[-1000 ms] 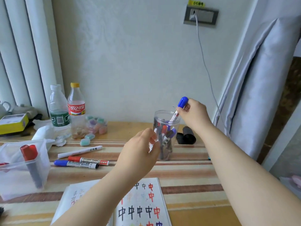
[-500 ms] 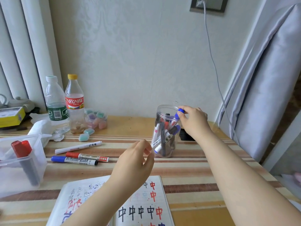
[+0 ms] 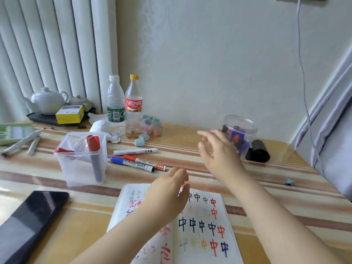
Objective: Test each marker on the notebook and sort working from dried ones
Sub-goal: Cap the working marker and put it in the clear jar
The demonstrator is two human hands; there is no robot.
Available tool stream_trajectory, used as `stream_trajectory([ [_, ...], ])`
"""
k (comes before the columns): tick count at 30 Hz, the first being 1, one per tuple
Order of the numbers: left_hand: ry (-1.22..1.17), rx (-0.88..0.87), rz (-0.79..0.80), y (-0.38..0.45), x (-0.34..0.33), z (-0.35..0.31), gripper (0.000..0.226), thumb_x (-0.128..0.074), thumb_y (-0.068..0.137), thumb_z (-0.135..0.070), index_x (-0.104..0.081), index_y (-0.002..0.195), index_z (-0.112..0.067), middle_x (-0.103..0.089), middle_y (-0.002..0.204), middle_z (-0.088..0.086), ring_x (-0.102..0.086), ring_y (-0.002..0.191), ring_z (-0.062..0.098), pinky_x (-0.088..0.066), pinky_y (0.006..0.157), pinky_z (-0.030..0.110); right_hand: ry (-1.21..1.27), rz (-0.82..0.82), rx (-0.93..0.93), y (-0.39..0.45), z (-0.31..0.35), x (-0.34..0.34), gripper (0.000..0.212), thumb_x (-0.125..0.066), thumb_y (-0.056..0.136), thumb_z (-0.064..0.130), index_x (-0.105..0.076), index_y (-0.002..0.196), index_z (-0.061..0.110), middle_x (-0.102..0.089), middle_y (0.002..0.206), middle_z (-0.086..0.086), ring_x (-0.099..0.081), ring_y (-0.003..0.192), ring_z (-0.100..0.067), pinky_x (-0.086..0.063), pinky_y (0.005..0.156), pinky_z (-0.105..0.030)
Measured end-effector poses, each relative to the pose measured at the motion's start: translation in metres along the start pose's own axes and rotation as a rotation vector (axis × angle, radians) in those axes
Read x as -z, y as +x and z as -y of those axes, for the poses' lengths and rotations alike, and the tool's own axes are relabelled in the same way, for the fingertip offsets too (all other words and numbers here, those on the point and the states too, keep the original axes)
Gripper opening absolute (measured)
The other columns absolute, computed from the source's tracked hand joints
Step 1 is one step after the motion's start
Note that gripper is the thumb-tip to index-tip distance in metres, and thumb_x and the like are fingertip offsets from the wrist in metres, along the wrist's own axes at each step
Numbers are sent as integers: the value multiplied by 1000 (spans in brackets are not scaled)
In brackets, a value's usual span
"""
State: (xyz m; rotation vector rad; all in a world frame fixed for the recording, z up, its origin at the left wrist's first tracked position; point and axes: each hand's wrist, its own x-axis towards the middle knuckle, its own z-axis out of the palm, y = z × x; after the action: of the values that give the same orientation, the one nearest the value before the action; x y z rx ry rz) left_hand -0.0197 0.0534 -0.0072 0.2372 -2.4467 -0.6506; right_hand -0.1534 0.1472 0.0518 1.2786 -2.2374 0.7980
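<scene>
Head view shows the open notebook [image 3: 205,225] at the table's [image 3: 266,187] near edge, its page filled with black, red, blue and faint test characters; beyond it to the right a clear round jar [image 3: 240,130] holds capped markers, and beyond it to the left a clear square tub [image 3: 82,161] holds red-capped markers. Over the notebook's top edge the left hand [image 3: 167,195] hovers with fingers loosely curled, holding nothing, while the right hand [image 3: 219,151], fingers spread and empty, hangs in front of the jar, partly hiding it. Three loose markers [image 3: 139,161] lie just beyond the notebook, two bottles [image 3: 123,105] stand farther back, and a dark phone [image 3: 28,221] lies left of it.
</scene>
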Motion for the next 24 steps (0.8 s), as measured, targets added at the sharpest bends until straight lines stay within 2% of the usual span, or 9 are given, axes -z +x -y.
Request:
stream_trajectory([
  [3, 40, 26, -21, -19, -1, 20, 13, -46, 86, -23, -55, 91, -14, -57, 88, -3, -51, 67, 18, -45, 55, 31, 123, 283, 29, -6, 26, -41, 27, -54, 93, 21, -61, 119, 19, -49, 103, 11, -48, 93, -6, -35, 83, -17],
  [6, 41, 75, -79, -33, -2, 36, 17, -38, 79, -27, -53, 76, -18, -55, 73, -7, -49, 55, 13, -35, 41, 21, 160, 487, -20, 1, 42, -79, 30, -54, 93, 23, -59, 123, 22, -52, 120, 5, -52, 102, -11, -41, 91, -24],
  [8, 11, 121, -140, -37, -1, 42, 17, -37, 77, -26, -52, 72, -18, -52, 70, -8, -45, 55, 10, -26, 43, 14, 112, 552, -38, 10, 48, -100, 32, -53, 94, 25, -58, 126, 23, -50, 125, 2, -53, 109, -15, -41, 92, -26],
  [10, -34, 170, -173, -37, 2, 47, 18, -39, 79, -25, -54, 74, -17, -53, 72, -8, -43, 59, 8, -28, 48, 12, 67, 578, -20, 19, 55, -118, 33, -53, 94, 25, -58, 126, 22, -51, 121, 1, -51, 111, -17, -41, 94, -29],
  [14, -68, 233, -244, -34, 9, 56, 10, -46, 85, -22, -55, 80, -19, -52, 78, -11, -45, 67, 9, -37, 55, 21, 29, 618, 44, 33, 66, -148, 36, -53, 94, 26, -56, 129, 21, -52, 118, -3, -47, 114, -20, -42, 95, -37],
  [18, -66, 250, -297, -30, 12, 58, 30, -32, 83, -37, -55, 82, -18, -52, 77, -9, -48, 64, 10, -41, 53, 25, -58, 686, 83, 44, 75, -169, 39, -56, 91, 34, -54, 126, 18, -50, 122, -6, -44, 117, -22, -38, 94, -32],
  [20, -53, 247, -316, -29, 13, 59, 30, -32, 84, -37, -55, 83, -17, -52, 79, -8, -49, 68, 11, -44, 54, 26, -89, 712, 80, 45, 78, -173, 37, -55, 92, 34, -54, 125, 16, -48, 123, -8, -43, 118, -24, -37, 94, -33],
  [22, 13, 220, -337, -29, 15, 61, 26, -36, 84, -32, -56, 86, -16, -55, 84, -4, -50, 75, 14, -43, 60, 24, -93, 682, 97, 41, 78, -164, 32, -50, 94, 28, -54, 123, 14, -47, 123, -9, -42, 120, -25, -36, 96, -33],
  [24, 102, 202, -355, -29, 19, 62, 26, -39, 81, -27, -59, 92, -14, -57, 94, 0, -48, 82, 19, -42, 69, 25, -59, 579, 106, 30, 74, -140, 27, -48, 94, 24, -54, 118, 15, -48, 120, -4, -43, 116, -22, -38, 92, -31],
])
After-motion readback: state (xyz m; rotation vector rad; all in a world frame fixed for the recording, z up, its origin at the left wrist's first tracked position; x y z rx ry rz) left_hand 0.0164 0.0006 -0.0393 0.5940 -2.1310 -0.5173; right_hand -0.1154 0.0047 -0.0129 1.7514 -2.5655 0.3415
